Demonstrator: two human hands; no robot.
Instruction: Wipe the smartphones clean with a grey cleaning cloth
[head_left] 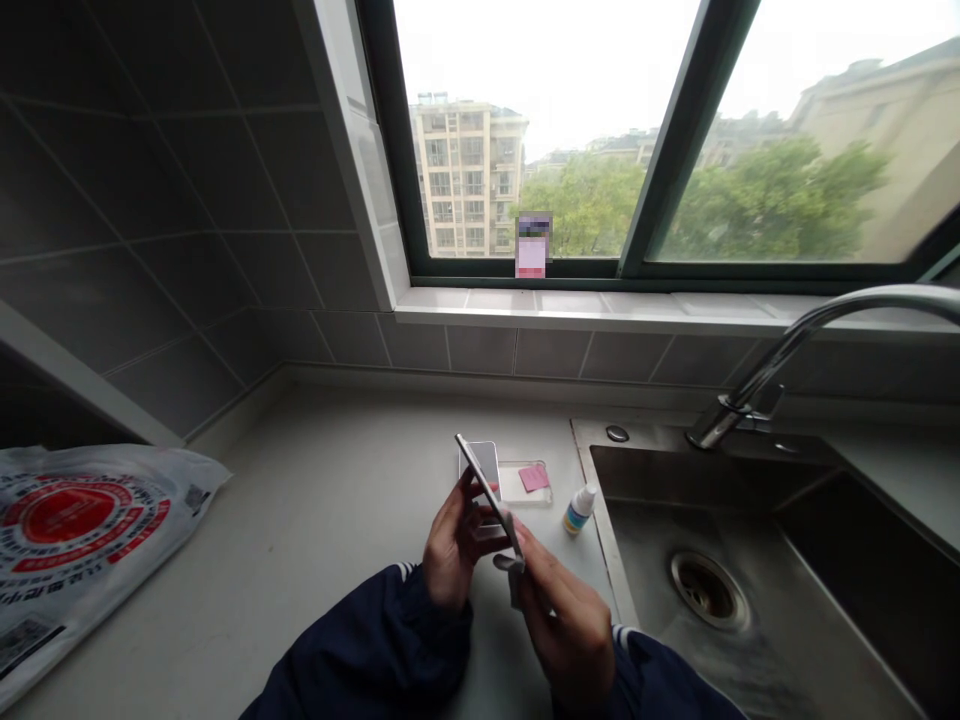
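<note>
My left hand [450,545] grips a smartphone [486,483], which is tilted so that mostly its thin edge faces me. Pinched in my right hand [566,610] is a small grey cloth [514,575], pressed against the phone's lower end. The phone's screen is turned out of sight. Just behind it on the counter lies a flat silver-grey rectangular object [484,458], partly covered by the phone and fingers. Beside that rests a clear phone case [512,485] with a pink piece of paper or cloth [534,478] on it. A small white-capped bottle [578,510] stands to the right.
A steel sink [652,560] with a drain is on the right, under a curved chrome faucet [780,355]. A printed plastic bag [82,540] lies on the pale countertop [330,480] at the left. Behind are a tiled sill [570,302] and a window.
</note>
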